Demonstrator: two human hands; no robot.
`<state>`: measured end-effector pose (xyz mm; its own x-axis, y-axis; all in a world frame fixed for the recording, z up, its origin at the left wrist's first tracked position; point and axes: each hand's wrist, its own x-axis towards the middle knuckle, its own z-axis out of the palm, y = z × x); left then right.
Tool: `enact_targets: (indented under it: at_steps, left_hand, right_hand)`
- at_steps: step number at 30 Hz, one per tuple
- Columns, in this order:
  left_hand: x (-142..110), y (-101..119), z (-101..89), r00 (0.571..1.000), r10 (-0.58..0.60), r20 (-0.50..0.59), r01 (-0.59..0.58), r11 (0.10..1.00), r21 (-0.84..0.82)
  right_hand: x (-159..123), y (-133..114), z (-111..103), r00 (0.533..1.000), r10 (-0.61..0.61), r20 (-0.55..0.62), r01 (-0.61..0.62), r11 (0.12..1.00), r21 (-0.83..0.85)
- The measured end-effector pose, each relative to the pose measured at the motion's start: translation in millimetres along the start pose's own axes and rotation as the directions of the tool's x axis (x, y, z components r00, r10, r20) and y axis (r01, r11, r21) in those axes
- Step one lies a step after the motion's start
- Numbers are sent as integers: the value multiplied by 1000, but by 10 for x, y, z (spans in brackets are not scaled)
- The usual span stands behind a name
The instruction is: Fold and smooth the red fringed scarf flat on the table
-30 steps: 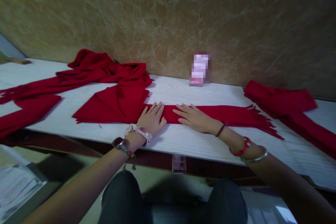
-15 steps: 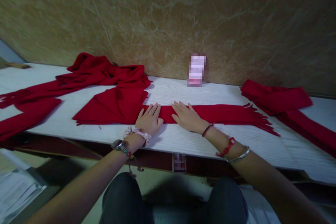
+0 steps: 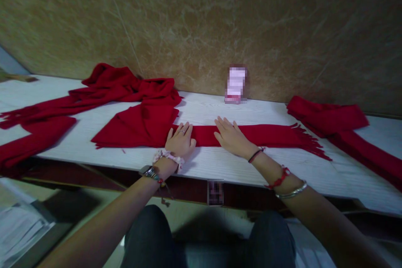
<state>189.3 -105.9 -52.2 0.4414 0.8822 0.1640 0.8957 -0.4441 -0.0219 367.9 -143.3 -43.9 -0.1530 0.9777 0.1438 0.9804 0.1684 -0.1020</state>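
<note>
A red scarf (image 3: 270, 136) lies in a flat, narrow strip along the white table, its fringed end to the right. My left hand (image 3: 180, 141) rests flat on the strip near its left part, fingers stretched out, palm hidden. Farther right, my right hand (image 3: 233, 136) also lies flat across the scarf with its fingers extended. Neither hand grips the cloth. Left of my left hand the red cloth widens into a folded, slanting piece (image 3: 135, 127), which meets a crumpled red heap (image 3: 116, 81) behind it.
Another folded red scarf (image 3: 329, 115) lies at the right of the white table (image 3: 201, 167). More red cloth (image 3: 40, 138) reaches the front edge at left. A pixelated phone-like object (image 3: 236, 85) leans on the brown marbled wall (image 3: 188, 29). Papers (image 3: 21, 230) sit low at left.
My right hand has slid a little to the right along the scarf, widening the gap between my hands. My left hand stays nearly in place on the cloth.
</note>
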Motion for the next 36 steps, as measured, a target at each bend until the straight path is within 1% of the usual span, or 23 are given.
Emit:
enact_targets:
  at_steps: [2,4,7,10,12,16,18,19,20,22,24,27,29,30,32,36]
  left_hand:
    - [3,-5,10,1000,-9,-10,9,1000,1]
    - [8,-10,11,1000,1,1,-1,1000,0]
    - [14,-17,7,1000,8,22,-8,1000,2]
    - [16,-27,20,1000,15,6,-15,1000,3]
    - [17,-33,40,1000,17,-16,-17,1000,6]
    - [16,-39,68,999,33,-30,-33,999,7]
    - [12,-37,65,998,48,-32,-47,999,8]
    - [10,-35,59,998,51,-32,-51,999,9]
    - [7,-33,53,998,54,-30,-54,999,10]
    - [3,-29,42,998,57,-23,-57,998,12]
    - [2,-28,39,998,57,-15,-57,998,13]
    - [6,-28,47,999,48,-14,-48,999,15]
    - [9,-30,54,999,44,-15,-44,999,17]
    - [10,-30,55,999,46,-18,-45,999,17]
    - [11,-31,55,999,48,-19,-48,999,14]
    - [10,-27,53,999,49,-21,-49,999,2]
  right_hand:
    - [79,-174,16,999,-46,-15,46,999,16]
    - [133,-293,42,998,-68,7,67,997,30]
    - [137,-314,79,996,-76,46,74,996,40]
    - [52,-130,88,996,-61,61,59,998,26]
    - [-44,82,75,997,-29,64,29,1000,-1]
    - [-263,542,25,995,77,63,-71,994,-86]
    - [-332,676,-4,992,109,64,-100,986,-131]
    - [-345,697,-19,991,118,61,-109,984,-143]
    - [-341,683,-33,991,123,54,-114,983,-145]
    - [-287,559,-53,992,120,27,-116,987,-113]
    - [-186,341,-54,996,86,-2,-86,995,-54]
    - [-22,-10,-9,1000,3,-18,-2,1000,24]
    - [44,-157,41,999,-37,-6,37,999,40]
    - [57,-187,64,999,-49,2,49,998,38]
    - [42,-155,95,998,-53,17,52,998,20]
    - [-102,163,68,999,11,45,-9,999,-43]
